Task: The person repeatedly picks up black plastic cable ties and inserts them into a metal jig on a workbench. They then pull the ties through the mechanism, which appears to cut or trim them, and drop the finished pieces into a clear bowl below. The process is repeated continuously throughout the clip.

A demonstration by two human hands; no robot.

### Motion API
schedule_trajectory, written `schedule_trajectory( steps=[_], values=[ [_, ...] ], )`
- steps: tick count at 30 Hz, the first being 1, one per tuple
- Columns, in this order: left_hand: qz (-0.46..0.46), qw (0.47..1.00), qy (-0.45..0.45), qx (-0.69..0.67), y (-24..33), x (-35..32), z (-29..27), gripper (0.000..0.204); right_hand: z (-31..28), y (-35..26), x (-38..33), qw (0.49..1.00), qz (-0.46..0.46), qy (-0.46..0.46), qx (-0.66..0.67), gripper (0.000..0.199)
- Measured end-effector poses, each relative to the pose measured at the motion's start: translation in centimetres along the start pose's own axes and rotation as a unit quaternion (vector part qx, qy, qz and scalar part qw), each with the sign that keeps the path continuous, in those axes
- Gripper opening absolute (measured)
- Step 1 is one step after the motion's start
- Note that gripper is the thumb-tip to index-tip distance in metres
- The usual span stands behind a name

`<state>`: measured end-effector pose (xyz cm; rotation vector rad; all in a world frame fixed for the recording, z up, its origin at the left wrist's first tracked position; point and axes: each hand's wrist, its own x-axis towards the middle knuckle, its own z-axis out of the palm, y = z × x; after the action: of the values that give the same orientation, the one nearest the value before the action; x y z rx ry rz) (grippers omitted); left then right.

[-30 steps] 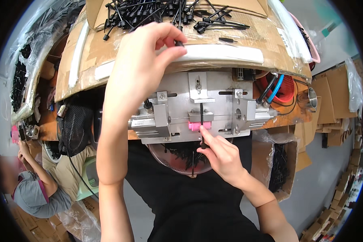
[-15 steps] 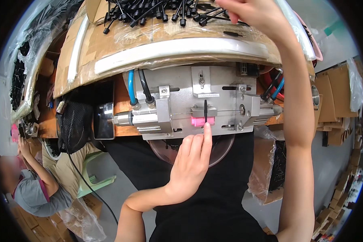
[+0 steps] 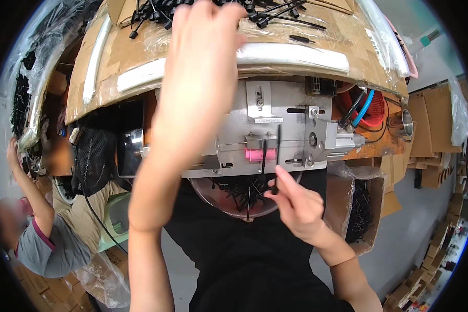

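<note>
Slim black rod (image 3: 278,143) pinched between thumb and fingers of right hand (image 3: 299,205), just right of the pink block (image 3: 252,154) on a metal fixture (image 3: 291,130). Second dark rod (image 3: 264,156) lies across the block. Clear bowl (image 3: 205,193) below holds dark pieces. Left hand (image 3: 205,57) blurred near black heap (image 3: 158,14) on cardboard (image 3: 138,57); grip can't be told. Judged mid-run: heap plentiful; which pieces are finished, unclear.

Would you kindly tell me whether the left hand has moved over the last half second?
Yes, the left hand has moved away from the pink block, up the picture and leftward, to over the cardboard.
</note>
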<state>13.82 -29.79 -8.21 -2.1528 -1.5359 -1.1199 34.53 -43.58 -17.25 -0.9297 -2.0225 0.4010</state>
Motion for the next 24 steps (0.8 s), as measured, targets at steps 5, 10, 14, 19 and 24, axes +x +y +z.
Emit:
schedule_trajectory(
  steps=[5, 10, 14, 19, 24],
  values=[
    [-0.040, 0.992, -0.093, -0.075, -1.4, 3.2, -0.4, 0.013, 2.1, 0.7, 0.1, 0.999, -0.008, -0.034, -0.022, 0.062],
    [-0.006, 0.997, -0.073, -0.039, -2.7, 0.6, -1.5, 0.018, 0.5, 0.5, 1.4, 0.995, -0.014, -0.091, -0.029, 0.064],
    [-0.045, 0.998, -0.014, -0.030, -0.4, -3.7, -3.8, 0.027, -3.2, 0.6, 8.5, 0.988, -0.107, -0.068, -0.083, 0.047],
    [-0.069, 0.992, -0.106, -0.015, 7.2, -10.9, -5.4, 0.046, -3.3, 5.2, 23.2, 0.948, -0.112, -0.066, -0.291, 0.019],
    [-0.044, 0.988, -0.150, 0.015, 10.6, -16.8, -2.0, 0.057, -4.1, 3.8, 24.7, 0.989, 0.024, -0.105, -0.098, 0.017]
  ],
)
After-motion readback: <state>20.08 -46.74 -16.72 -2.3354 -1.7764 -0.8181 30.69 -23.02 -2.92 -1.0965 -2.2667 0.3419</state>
